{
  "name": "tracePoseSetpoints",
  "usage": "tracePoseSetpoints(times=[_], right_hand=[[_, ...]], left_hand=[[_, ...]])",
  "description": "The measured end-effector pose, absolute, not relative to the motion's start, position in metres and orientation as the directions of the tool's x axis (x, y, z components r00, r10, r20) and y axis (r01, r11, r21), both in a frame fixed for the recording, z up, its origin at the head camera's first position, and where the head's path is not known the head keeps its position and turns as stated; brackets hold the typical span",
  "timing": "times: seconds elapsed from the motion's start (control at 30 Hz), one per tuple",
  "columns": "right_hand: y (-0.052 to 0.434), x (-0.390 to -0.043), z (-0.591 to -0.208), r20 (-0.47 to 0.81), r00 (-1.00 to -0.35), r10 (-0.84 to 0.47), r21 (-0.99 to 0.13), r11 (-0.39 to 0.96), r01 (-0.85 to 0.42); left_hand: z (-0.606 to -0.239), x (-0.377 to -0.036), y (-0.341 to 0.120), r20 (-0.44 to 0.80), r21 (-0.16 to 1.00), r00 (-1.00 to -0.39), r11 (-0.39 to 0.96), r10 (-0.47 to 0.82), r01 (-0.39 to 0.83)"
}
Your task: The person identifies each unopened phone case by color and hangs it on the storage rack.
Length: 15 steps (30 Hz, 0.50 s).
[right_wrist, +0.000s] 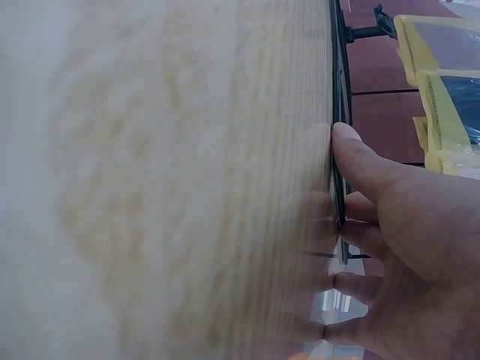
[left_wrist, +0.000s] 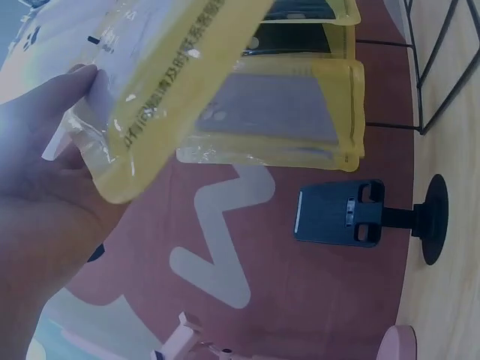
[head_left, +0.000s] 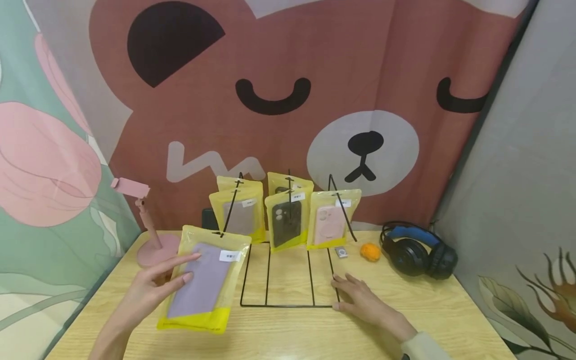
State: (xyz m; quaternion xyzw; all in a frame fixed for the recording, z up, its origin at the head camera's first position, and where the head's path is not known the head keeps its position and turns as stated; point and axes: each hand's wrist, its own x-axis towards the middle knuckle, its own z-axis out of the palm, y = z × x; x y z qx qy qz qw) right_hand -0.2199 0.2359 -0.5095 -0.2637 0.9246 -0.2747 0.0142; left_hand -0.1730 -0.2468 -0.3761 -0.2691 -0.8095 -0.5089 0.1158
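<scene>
Between the thumb and fingers of my left hand (head_left: 150, 285) is a clear-and-yellow pouch holding a purple phone case (head_left: 202, 280). The pouch's top edge meets the tip of the left arm of a black wire display rack (head_left: 288, 306); whether the arm passes through its hole I cannot tell. More bagged phone cases hang on the rack: a pale purple one (head_left: 240, 217), a black one (head_left: 287, 222) and a pink one (head_left: 330, 222). My right hand (head_left: 366, 302) rests on the table, fingertips touching the right side of the rack's base.
At the left stands a pink phone stand (head_left: 157, 247). A dark phone stand (left_wrist: 341, 214) is behind the hanging pouches. Right of the rack lie a small grey square object (head_left: 341, 252), an orange object (head_left: 370, 252) and black headphones (head_left: 418, 255). A bear-print curtain (head_left: 279, 135) backs the table.
</scene>
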Motion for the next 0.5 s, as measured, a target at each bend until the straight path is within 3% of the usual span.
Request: tracePoseSetpoints(times=[0.5], right_hand=[[0.235, -0.219, -0.508, 0.112, -0.861, -0.496, -0.522, 0.708, -0.475]], left_hand=[[-0.389, -0.217, -0.230, 0.378, 0.802, -0.884, 0.380, 0.274, 0.461]])
